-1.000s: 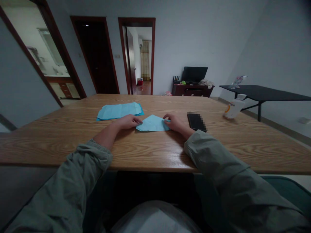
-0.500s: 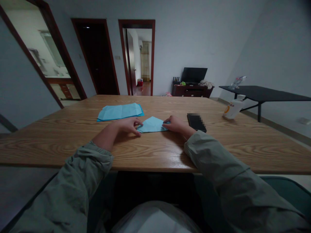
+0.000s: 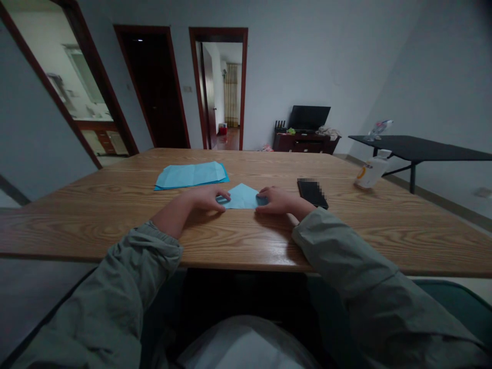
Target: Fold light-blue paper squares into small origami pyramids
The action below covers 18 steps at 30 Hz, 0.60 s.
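A light blue sheet of folded paper point(image 3: 242, 197) lies on the wooden table in front of me, its far edge rising to a point. My left hand point(image 3: 205, 198) has the paper's left end between thumb and fingers, the thumb at the near edge. At the right end, my right hand point(image 3: 280, 199) grips the paper the same way, its fingers over the top and its thumb low at the near edge. Both palms hide the paper's outer corners. Beyond my left hand lies a stack of blue paper sheets point(image 3: 191, 175), slightly creased.
A black phone point(image 3: 312, 192) lies right of my right hand. Farther right on the wooden table point(image 3: 230, 241) stands a white bottle-like container point(image 3: 371, 171). A black table point(image 3: 418, 147) bearing a clear plastic bottle point(image 3: 380, 129) stands beyond it. A television point(image 3: 309, 118) is at the back wall.
Both hands have shifted slightly inward over the ends of the folded paper. My right thumb has come down to the near edge. The stack and phone lie as before.
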Each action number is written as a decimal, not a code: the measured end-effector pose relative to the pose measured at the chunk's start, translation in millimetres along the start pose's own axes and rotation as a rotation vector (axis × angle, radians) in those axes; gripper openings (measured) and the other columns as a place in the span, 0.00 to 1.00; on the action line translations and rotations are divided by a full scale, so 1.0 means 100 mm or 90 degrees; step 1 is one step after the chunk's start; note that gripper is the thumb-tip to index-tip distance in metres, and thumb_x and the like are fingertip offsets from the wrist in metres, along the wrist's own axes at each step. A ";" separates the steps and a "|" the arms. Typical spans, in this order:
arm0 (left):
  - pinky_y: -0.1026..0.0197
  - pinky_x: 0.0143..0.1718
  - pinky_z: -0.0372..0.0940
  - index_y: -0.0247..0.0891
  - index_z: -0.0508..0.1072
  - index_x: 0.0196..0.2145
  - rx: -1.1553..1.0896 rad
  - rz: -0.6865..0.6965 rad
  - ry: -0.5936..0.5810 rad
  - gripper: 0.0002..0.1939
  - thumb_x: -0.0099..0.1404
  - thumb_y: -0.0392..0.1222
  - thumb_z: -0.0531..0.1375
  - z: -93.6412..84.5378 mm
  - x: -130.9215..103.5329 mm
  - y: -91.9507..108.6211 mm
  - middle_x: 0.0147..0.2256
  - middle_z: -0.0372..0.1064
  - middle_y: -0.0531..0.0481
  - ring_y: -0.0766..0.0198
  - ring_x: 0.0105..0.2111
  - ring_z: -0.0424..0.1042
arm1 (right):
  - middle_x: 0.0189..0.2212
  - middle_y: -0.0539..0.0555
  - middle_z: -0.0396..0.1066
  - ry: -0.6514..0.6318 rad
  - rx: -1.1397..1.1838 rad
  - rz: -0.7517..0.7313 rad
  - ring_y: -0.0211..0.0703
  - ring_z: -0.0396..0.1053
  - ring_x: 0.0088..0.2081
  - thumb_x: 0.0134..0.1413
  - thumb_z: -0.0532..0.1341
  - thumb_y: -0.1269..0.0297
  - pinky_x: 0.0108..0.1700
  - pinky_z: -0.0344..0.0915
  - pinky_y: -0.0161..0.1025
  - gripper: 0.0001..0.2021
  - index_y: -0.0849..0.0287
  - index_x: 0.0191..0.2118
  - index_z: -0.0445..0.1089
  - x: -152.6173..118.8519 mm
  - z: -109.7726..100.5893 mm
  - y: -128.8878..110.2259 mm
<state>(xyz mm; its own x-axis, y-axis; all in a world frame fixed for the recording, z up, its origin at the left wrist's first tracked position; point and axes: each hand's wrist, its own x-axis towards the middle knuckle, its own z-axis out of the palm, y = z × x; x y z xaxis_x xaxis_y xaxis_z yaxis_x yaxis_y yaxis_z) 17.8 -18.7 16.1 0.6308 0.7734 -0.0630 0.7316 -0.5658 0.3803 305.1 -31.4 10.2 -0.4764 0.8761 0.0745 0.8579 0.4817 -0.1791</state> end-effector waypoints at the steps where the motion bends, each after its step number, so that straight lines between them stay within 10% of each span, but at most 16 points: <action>1: 0.61 0.56 0.57 0.41 0.73 0.51 0.004 -0.002 -0.007 0.28 0.51 0.44 0.64 -0.01 0.00 0.00 0.56 0.67 0.47 0.55 0.55 0.66 | 0.53 0.60 0.68 -0.015 -0.013 -0.033 0.56 0.65 0.54 0.44 0.66 0.49 0.56 0.58 0.42 0.28 0.58 0.51 0.73 0.00 0.00 0.03; 18: 0.64 0.54 0.59 0.39 0.71 0.53 0.043 -0.038 -0.019 0.29 0.51 0.36 0.57 -0.01 -0.02 -0.04 0.56 0.66 0.49 0.59 0.53 0.67 | 0.57 0.60 0.65 -0.069 -0.019 -0.067 0.53 0.63 0.56 0.49 0.59 0.64 0.59 0.57 0.43 0.27 0.62 0.57 0.67 0.03 -0.01 0.19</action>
<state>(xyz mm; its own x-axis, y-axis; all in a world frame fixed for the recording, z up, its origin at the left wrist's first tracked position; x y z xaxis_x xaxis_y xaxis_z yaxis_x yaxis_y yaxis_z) 13.2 -17.2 15.6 0.5925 0.7978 -0.1118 0.7831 -0.5379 0.3122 319.7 -19.4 7.6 -0.5806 0.8140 -0.0155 0.8066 0.5725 -0.1470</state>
